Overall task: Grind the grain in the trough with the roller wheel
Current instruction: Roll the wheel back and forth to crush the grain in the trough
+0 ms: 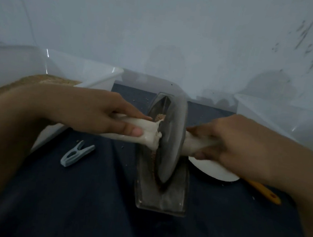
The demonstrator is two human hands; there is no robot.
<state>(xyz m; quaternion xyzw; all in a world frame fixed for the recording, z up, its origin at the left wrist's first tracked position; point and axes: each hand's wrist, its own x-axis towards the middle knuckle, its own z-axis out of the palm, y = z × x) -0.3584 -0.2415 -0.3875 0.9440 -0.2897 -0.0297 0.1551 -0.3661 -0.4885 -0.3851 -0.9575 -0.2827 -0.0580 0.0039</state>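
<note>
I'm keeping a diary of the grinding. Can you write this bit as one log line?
step: grinding | left hand: holds handle | right hand: holds handle | roller wheel: upright in trough | grain: in trough

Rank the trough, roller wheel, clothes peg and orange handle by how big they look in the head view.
1. Trough, longest, running front to back.
2. Roller wheel, a tall disc standing in it.
3 and 4. Clothes peg and orange handle look alike; the handle is partly hidden behind the right hand, so no ranking.

Left hand [102,113] and right hand [231,142] grip roller wheel [171,139] axle; wheel stands in trough [175,196] on grain [160,116].
</note>
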